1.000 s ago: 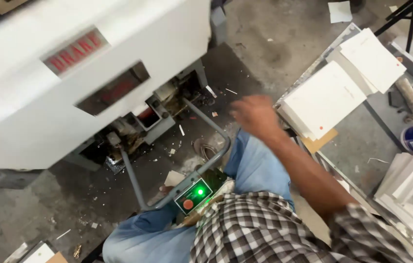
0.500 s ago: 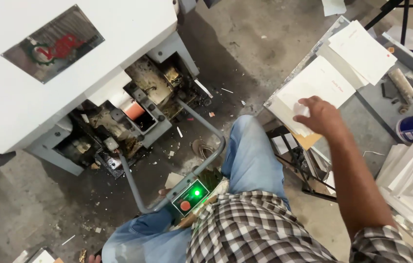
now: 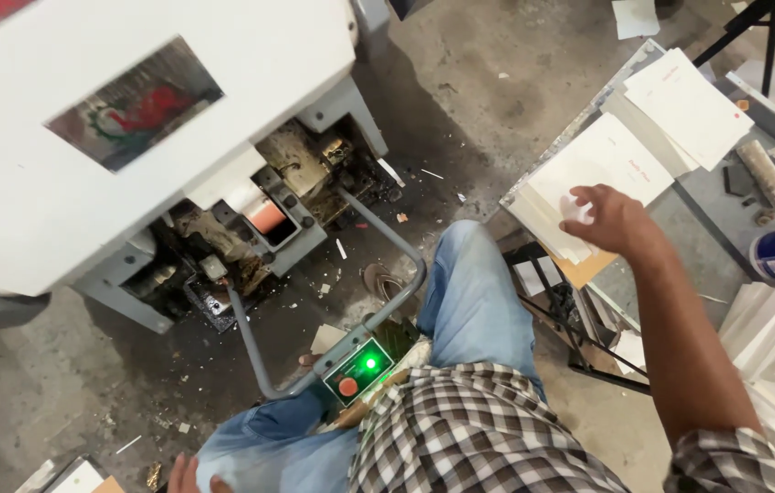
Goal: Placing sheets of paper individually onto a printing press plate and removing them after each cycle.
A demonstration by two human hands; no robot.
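**Right hand on a stack of white card sheets**

The right hand (image 3: 611, 219) reaches out over the near stack of white card sheets (image 3: 588, 173) on the grey side table (image 3: 680, 237), fingers loosely curled with fingertips on the top sheet; no sheet is visibly lifted. The left hand (image 3: 188, 475) rests near the knee, its fingers mostly out of view. A control box (image 3: 358, 370) with a green light sits on the machine's bar (image 3: 387, 242).
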